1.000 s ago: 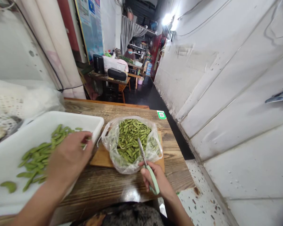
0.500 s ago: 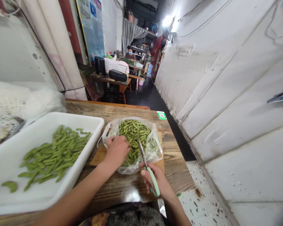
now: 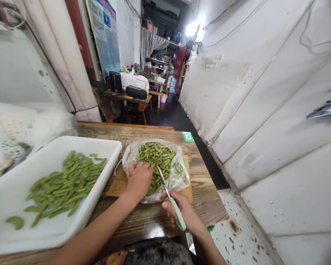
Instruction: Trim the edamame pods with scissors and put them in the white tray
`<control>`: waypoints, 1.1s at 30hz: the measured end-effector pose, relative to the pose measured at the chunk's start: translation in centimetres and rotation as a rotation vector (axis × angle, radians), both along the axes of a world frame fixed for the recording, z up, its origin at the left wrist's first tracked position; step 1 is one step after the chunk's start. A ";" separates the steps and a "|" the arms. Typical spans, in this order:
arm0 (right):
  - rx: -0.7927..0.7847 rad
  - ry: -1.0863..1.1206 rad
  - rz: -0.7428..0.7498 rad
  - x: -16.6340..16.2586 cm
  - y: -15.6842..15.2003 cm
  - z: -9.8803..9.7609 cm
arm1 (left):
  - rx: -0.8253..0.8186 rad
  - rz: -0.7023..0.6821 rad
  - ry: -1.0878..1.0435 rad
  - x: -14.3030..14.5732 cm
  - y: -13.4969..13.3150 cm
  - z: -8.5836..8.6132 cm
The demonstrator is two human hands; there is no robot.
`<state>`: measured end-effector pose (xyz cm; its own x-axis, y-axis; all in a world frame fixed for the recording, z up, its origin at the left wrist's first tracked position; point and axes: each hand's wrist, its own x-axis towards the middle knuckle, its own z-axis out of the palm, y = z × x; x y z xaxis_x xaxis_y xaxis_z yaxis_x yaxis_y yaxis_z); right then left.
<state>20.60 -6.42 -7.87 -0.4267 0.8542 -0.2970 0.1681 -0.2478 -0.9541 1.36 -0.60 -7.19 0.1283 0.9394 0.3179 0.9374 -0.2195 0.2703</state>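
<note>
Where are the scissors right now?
In the head view, the scissors are just below the middle, held in the right hand and pointing toward the green pods in the clear plastic bag.

I see free room above the far side of the bag, over the pods, and along the bare right part of the table. The left hand fills the bag's near left edge, while the scissors in the right hand slant across its near right edge. Toward the tray, I find its raised wall in the way
</note>
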 end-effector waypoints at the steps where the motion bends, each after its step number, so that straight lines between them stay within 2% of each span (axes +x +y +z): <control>1: 0.006 -0.004 -0.003 0.0 0.0 0.1 | 0.004 0.002 -0.057 -0.1 -0.1 0.3; 7: 0.083 -0.079 -0.023 0.3 0.0 0.7 | -0.181 0.025 -0.636 -1.0 -0.5 2.8; 10: 0.162 -0.130 0.014 0.3 -0.1 1.2 | -0.260 0.027 -0.810 -0.9 -1.0 3.6; 17: 0.206 -0.137 0.007 0.1 -0.1 1.3 | -0.199 0.075 -0.971 -1.1 -1.6 3.6; 27: 0.168 -0.112 -0.014 -0.3 -0.1 0.9 | -0.356 0.070 -1.182 -1.3 -1.5 3.2; 33: 0.129 -0.102 0.031 -0.5 -0.2 1.1 | -0.426 0.030 -1.145 -1.2 -2.1 3.8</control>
